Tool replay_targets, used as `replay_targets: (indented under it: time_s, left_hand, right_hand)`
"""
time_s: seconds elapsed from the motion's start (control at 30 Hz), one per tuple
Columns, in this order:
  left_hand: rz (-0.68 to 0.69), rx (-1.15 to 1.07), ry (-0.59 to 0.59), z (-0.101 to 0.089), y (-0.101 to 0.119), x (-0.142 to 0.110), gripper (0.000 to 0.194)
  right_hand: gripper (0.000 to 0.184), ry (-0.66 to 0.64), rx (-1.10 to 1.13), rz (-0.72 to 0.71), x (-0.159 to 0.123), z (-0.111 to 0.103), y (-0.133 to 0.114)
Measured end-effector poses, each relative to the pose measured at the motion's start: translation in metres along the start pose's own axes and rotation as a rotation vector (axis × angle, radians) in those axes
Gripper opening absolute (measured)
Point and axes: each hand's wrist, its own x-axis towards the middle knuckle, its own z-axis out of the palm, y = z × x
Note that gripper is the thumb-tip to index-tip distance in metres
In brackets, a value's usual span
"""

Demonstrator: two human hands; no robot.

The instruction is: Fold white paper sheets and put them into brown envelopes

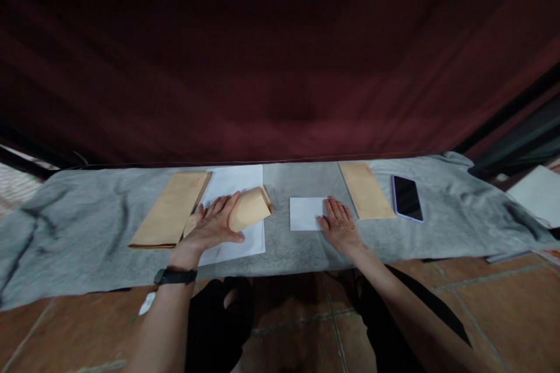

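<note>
My left hand grips a tan envelope, bowed open at its mouth, over a white sheet of paper. A black band circles that wrist. My right hand lies flat with fingers stretched out, touching the right edge of a small folded white paper on the grey cloth.
A stack of tan envelopes lies left of the white sheet. Another tan envelope and a dark phone lie to the right. A dark red curtain hangs behind. Tiled floor and my knees are below.
</note>
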Motion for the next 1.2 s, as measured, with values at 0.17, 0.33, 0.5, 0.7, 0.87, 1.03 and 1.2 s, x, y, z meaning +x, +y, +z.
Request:
replay_targets:
  time_s: [0.17,0.33,0.5,0.7,0.87,1.03,1.2]
  left_hand:
    - [0.026,-0.032,0.048,0.002,-0.001,0.000,0.126]
    - [0.367,-0.038,0.235,0.008,0.051,0.003,0.103]
    - [0.653,-0.121,0.237,0.048,0.136,-0.003,0.081]
    - [0.537,-0.100,0.280,0.094,0.170,-0.006,0.081]
    - [0.496,-0.052,0.362,0.104,0.163,-0.002,0.083]
    - [0.453,0.014,0.409,0.111,0.155,-0.001,0.083]
    - [0.427,0.052,0.437,0.111,0.152,-0.007,0.082]
  right_hand:
    - [0.064,0.016,-0.009,-0.017,0.001,-0.006,-0.008]
    - [0.059,0.007,-0.028,-0.119,0.000,-0.008,-0.028]
    - [0.055,-0.059,-0.057,-0.287,-0.006,-0.003,-0.044]
    - [0.054,-0.076,-0.142,-0.329,-0.009,0.000,-0.039]
    - [0.053,-0.033,-0.146,-0.257,-0.008,-0.001,-0.030]
    - [0.056,-0.009,-0.143,-0.170,-0.009,-0.003,-0.018]
    - [0.057,-0.007,-0.162,-0.099,-0.010,-0.005,-0.001]
